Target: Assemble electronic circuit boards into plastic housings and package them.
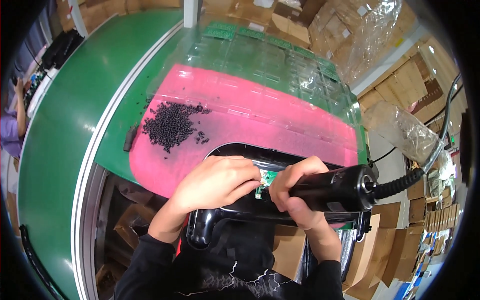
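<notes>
A glossy black plastic housing (232,215) lies across the near edge of the pink mat, in front of my body. Inside it sits a small green circuit board (269,177), partly covered by my hands. My right hand (295,187) is wrapped round a black electric screwdriver (330,190), which is tilted with its front end toward the board. From its back end a ribbed cable runs off to the right. My left hand (220,181) reaches over the housing, its fingers bent and pinched together at the board's left edge. Whatever those fingertips hold is hidden.
Many small black screws (172,125) are heaped on the pink mat (240,117). A clear plastic tray (270,65) covers the back, with green boards (220,31) along its far edge. A green conveyor belt (70,125) runs at left; cardboard boxes (382,250) stand at right.
</notes>
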Available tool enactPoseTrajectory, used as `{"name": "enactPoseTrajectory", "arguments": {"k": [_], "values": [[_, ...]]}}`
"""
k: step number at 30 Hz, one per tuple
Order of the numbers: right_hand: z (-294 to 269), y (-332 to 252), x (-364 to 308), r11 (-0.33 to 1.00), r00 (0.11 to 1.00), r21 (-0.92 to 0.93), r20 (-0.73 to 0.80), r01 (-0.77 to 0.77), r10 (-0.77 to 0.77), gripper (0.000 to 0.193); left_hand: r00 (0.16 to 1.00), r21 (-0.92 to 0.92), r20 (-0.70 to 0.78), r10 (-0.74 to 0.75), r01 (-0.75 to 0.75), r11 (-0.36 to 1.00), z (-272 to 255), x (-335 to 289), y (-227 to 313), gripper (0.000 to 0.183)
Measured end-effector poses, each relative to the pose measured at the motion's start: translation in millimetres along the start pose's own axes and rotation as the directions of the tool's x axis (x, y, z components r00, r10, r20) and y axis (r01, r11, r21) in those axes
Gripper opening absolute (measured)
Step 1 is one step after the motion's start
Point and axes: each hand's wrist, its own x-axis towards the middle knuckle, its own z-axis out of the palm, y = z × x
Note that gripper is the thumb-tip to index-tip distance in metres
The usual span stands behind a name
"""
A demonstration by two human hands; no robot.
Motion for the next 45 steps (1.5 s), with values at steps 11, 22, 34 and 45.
{"name": "enactPoseTrajectory", "arguments": {"k": [11, 22, 34, 45], "values": [[5, -30, -9, 0.946, 0.964, 0.188, -0.071, 0.265, -0.256, 0.029, 0.990, -0.103, 0.078, 0.122, -0.113, 0.988, 2, 1, -4, 0.010], [-5, -32, -12, 0.857, 0.922, 0.351, -0.064, 0.378, -0.381, 0.030, 0.988, -0.187, -0.001, 0.153, -0.150, 0.971, 2, 3, -3, 0.011], [-8, -18, -17, 0.859, 0.878, 0.178, -0.090, 0.479, -0.471, 0.034, 0.985, -0.227, 0.058, 0.162, -0.145, 0.963, 0, 6, -3, 0.013], [-47, -28, -23, 0.965, 0.888, -0.177, -0.388, 0.192, -0.247, 0.027, 0.994, -0.119, 0.092, -0.060, 0.071, 0.990, 1, 7, 1, 0.017]]}}
